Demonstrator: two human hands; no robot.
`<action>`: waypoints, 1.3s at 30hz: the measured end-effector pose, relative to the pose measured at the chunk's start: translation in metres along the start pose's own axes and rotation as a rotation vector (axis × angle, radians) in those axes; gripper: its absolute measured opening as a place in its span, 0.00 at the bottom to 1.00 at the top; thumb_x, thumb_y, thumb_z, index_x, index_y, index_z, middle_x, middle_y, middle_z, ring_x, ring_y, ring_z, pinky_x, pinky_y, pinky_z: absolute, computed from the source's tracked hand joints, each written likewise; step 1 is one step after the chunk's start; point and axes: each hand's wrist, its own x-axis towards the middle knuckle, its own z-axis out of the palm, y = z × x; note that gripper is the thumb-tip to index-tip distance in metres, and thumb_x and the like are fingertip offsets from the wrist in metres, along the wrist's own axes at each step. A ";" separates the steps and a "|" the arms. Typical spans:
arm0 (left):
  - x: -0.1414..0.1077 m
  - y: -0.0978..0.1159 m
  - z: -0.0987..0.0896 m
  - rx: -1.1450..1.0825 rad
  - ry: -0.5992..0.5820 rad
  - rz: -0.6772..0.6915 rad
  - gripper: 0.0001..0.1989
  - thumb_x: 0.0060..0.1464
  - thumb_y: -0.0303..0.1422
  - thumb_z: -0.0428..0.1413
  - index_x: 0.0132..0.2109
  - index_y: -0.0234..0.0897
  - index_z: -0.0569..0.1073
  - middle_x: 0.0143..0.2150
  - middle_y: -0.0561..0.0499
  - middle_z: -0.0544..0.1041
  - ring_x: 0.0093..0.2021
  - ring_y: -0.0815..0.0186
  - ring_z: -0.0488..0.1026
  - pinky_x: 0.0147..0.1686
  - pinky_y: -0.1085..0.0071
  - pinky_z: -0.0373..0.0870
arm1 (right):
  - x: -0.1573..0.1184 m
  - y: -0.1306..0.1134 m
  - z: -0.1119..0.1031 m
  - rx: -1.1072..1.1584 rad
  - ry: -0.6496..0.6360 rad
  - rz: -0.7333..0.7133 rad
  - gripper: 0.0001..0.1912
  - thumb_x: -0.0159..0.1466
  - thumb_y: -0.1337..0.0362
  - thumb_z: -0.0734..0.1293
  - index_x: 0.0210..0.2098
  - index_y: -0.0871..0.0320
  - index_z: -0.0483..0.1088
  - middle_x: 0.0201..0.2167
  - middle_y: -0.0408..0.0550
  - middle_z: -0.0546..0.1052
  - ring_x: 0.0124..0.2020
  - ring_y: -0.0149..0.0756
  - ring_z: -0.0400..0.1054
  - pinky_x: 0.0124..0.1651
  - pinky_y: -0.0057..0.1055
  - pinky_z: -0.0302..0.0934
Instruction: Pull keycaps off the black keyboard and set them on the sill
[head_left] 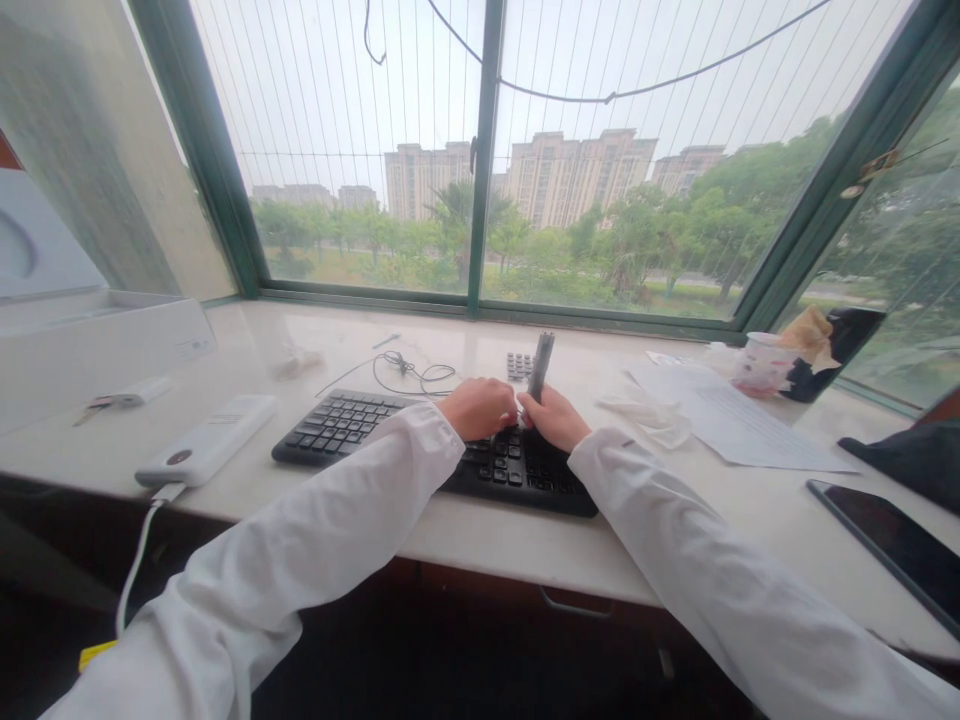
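Observation:
A black keyboard (337,430) lies at a slant on the white table, its right half partly under my hands. My right hand (556,418) is closed around an upright dark grey, stick-like object (541,365), its kind unclear. Just left of it, my left hand (480,408) is closed over the keyboard, its fingertips meeting the right fingers. Whatever the left fingers pinch is hidden. Behind the hands sits a small group of dark keycaps (519,366). The keyboard's thin black cable (405,368) lies loosely coiled at the back.
To the left are a white power bank (214,440) with a plugged cable and a white box (105,350). On the right lie crumpled tissue (652,422), a paper sheet (742,415), a paper cup (765,362) and a phone (892,540). A window frame (600,322) edges the back.

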 end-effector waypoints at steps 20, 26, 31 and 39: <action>0.000 0.004 0.000 0.190 -0.077 0.052 0.12 0.61 0.32 0.48 0.43 0.33 0.75 0.43 0.42 0.74 0.34 0.57 0.77 0.31 0.65 0.71 | 0.000 0.005 0.003 -0.054 0.012 -0.021 0.12 0.66 0.61 0.57 0.26 0.54 0.58 0.20 0.40 0.70 0.26 0.33 0.65 0.39 0.32 0.58; 0.000 0.004 -0.002 0.175 -0.089 0.052 0.13 0.60 0.32 0.48 0.44 0.34 0.76 0.44 0.43 0.75 0.36 0.57 0.77 0.32 0.65 0.71 | 0.007 0.009 0.003 -0.063 -0.023 -0.030 0.14 0.66 0.61 0.57 0.24 0.55 0.58 0.19 0.40 0.68 0.24 0.32 0.63 0.36 0.31 0.57; 0.001 0.003 -0.001 0.166 -0.077 0.051 0.13 0.60 0.33 0.48 0.44 0.35 0.76 0.44 0.43 0.76 0.36 0.57 0.77 0.32 0.65 0.71 | 0.008 0.007 0.004 -0.093 -0.012 0.005 0.13 0.65 0.61 0.56 0.25 0.55 0.59 0.20 0.42 0.69 0.25 0.33 0.63 0.37 0.31 0.57; 0.003 -0.009 0.006 0.023 -0.020 0.037 0.11 0.58 0.34 0.52 0.42 0.38 0.78 0.43 0.46 0.78 0.39 0.58 0.77 0.37 0.67 0.71 | 0.007 0.006 0.013 -0.073 0.094 0.029 0.09 0.64 0.57 0.59 0.35 0.55 0.66 0.31 0.47 0.75 0.35 0.40 0.69 0.41 0.34 0.58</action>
